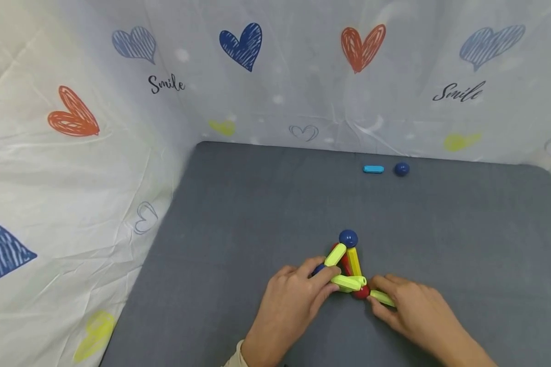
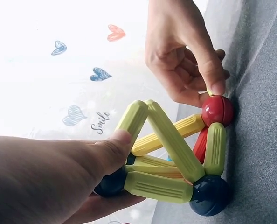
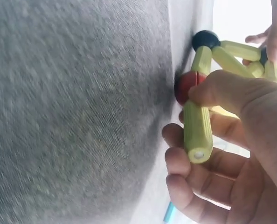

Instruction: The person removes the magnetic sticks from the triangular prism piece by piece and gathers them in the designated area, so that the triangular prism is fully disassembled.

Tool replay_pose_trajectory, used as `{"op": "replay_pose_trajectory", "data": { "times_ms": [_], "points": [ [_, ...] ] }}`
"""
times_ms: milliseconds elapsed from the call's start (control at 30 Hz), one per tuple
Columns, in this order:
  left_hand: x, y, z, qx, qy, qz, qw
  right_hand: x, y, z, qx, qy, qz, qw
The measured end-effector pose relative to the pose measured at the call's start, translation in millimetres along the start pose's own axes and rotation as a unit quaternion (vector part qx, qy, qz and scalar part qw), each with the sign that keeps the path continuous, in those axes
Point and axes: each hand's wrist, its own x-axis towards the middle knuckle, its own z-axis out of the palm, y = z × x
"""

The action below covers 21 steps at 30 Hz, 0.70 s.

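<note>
A frame of ridged magnetic rods and balls stands on the grey surface. My left hand (image 1: 294,295) grips it at a dark blue ball (image 2: 111,182), the thumb lying against a yellow-green rod (image 2: 133,119). Low on the frame's right sits a red ball (image 1: 361,292). My right hand (image 1: 418,308) pinches another yellow-green rod (image 3: 197,133) between thumb and fingers, one end against the red ball and the other end free. A blue ball (image 1: 348,238) tops the far corner, where a yellow rod (image 1: 354,261) meets it. Another dark blue ball (image 2: 210,195) rests low on the frame.
Toward the back edge of the grey table (image 1: 257,204) lie a light blue rod (image 1: 373,169) and a loose blue ball (image 1: 401,169). A white cloth (image 1: 303,92) printed with hearts hangs behind the table and along its left side.
</note>
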Motion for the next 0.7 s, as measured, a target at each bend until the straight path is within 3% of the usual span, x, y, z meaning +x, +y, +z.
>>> {"op": "replay_pose_trajectory", "data": {
  "times_ms": [100,267,500,700],
  "points": [
    [-0.4,0.8,-0.2,-0.003,0.0,0.001,1.0,1.6,4.2,-5.9,0.009,-0.021,0.002,0.9997],
    [1.0,0.4,-0.6,-0.001,0.008,0.003,1.0,19.4,21.0,-21.8,0.015,-0.01,-0.002,0.9998],
    [-2.0,-1.1,-0.1,-0.004,-0.003,-0.002,1.0,68.2,52.9,-24.7,0.037,-0.013,-0.036,0.9986],
    [-2.6,0.2,0.2,0.001,-0.008,-0.001,1.0,116.1,78.6,-20.3,0.005,0.002,-0.037,0.9993]
  ]
}}
